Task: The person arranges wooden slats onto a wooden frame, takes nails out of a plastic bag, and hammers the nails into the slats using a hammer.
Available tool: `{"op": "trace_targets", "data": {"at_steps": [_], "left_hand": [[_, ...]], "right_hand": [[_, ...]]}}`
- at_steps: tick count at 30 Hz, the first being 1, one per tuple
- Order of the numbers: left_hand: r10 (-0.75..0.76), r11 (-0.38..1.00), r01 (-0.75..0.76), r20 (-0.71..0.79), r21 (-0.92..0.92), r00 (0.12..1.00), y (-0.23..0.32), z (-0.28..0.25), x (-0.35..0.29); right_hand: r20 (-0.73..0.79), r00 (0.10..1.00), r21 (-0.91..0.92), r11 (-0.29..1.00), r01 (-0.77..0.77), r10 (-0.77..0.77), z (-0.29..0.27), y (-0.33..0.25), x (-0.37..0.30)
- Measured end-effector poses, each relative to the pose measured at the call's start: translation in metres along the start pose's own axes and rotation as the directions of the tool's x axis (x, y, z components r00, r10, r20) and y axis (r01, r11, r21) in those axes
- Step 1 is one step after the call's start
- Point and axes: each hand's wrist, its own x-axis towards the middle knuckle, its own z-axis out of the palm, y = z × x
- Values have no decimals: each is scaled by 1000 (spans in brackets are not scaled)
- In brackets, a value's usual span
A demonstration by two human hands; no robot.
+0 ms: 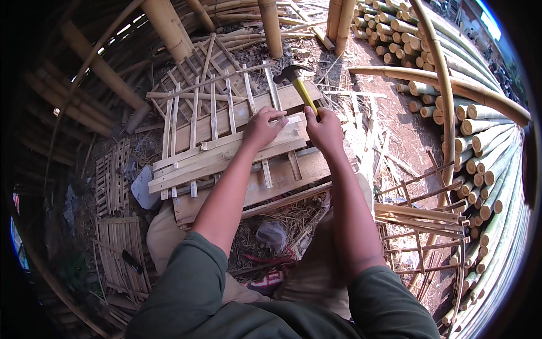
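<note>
My right hand (324, 131) is wrapped round the yellow handle of a claw hammer (304, 90), whose dark head points up and away from me. Close beside it, my left hand (264, 129) is over the right part of a slatted bamboo frame (214, 113), thumb and fingers drawn together; anything between them is too small to make out. Several flat bamboo strips (226, 160) lie crosswise over the frame's slats, below my left hand. The frame rests on a low wooden bench of planks (254, 195) in front of my knees.
Stacked green bamboo poles (480, 158) fill the right side. A slatted frame with strips (420, 223) stands near my right knee. Bamboo posts (271, 28) rise behind the bench. More slatted panels (121, 246) lie at the left, and a clear plastic bag (272, 234) is under the bench.
</note>
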Motion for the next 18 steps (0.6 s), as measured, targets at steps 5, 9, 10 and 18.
{"op": "trace_targets", "data": {"at_steps": [5,9,10,18], "left_hand": [[19,997,-18,23,-69,1000,-5,-2,4],[44,989,-40,30,-146,999,-10,-1,3],[47,985,-40,40,-168,998,-11,-1,2],[59,975,-46,54,-216,997,-7,-2,-2]], "right_hand": [[2,1000,14,1000,-20,20,6,0,3],[14,998,36,998,-56,56,6,-1,4],[14,998,36,998,-55,54,7,1,5],[234,970,332,943,-19,-63,-9,6,8]]}}
